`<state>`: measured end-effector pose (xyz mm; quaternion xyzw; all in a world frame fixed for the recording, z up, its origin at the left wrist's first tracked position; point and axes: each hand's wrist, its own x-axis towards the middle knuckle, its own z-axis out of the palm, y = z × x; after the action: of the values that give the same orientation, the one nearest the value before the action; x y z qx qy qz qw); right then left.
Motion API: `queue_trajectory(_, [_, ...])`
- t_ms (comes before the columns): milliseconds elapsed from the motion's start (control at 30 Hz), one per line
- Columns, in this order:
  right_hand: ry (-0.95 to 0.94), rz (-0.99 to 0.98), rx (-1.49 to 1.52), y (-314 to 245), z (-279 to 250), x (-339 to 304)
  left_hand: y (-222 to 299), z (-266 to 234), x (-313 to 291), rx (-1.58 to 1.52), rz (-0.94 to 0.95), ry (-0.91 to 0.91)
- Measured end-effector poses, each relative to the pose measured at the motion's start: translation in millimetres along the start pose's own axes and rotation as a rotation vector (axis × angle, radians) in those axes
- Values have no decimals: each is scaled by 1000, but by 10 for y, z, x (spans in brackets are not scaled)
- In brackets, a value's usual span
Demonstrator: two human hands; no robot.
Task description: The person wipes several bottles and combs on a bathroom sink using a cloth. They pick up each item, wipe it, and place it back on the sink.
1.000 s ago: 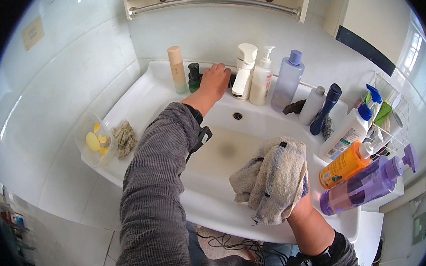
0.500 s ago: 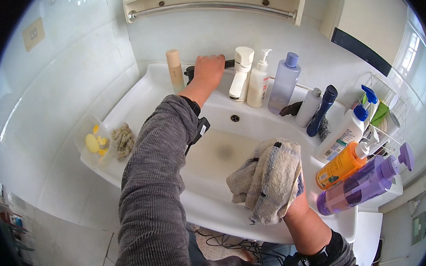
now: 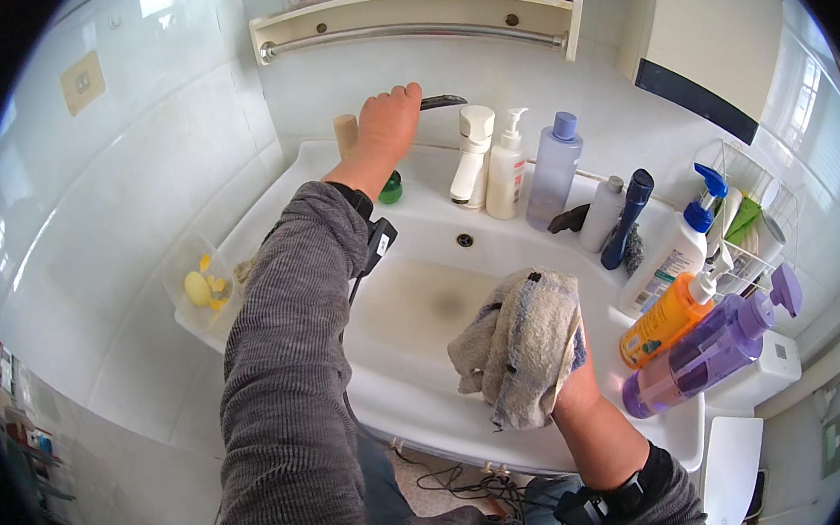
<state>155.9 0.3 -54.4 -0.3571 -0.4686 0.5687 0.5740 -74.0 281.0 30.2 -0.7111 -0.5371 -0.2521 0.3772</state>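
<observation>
My left hand (image 3: 391, 125) is closed round a slim black object at the back of the sink, between a beige capped bottle (image 3: 346, 133) and the white faucet (image 3: 471, 160). Only its dark, flat end (image 3: 442, 101) sticks out to the right, so its kind cannot be told. Just under my wrist, a small green round thing (image 3: 390, 188) rests on the sink's back ledge. My right hand (image 3: 576, 388) grips a bunched grey-beige towel (image 3: 523, 343) over the right part of the white sink basin (image 3: 391, 393), its fingers mostly hidden by the cloth.
Along the right rim stand a white pump bottle (image 3: 506, 172), a pale blue bottle (image 3: 552, 178), a dark blue handled brush (image 3: 626, 222), an orange pump bottle (image 3: 664, 322) and a purple one (image 3: 694, 354). A clear container (image 3: 187, 306) with yellow pieces sits left. A shelf with rail (image 3: 412, 34) hangs above.
My left hand has risen off the back ledge with the black object, and the green round thing has come into sight. The towel stays in my right hand; the view has shifted slightly.
</observation>
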Motion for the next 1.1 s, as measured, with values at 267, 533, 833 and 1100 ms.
queue_trajectory(267, [-7,-171,-212,55,-47,47,-138,-859,12,-275,-118,66])
queue_trajectory(533, [-226,-21,593,45,-56,218,102,-1643,-715,-1397,-206,-168])
queue_trajectory(833, [-15,-213,-10,0,-48,301,918,-1915,-1257,-1628,2,-757])
queue_trajectory(1100, [207,-207,517,-126,-54,181,1157,-1759,-1641,-1559,-129,-924])
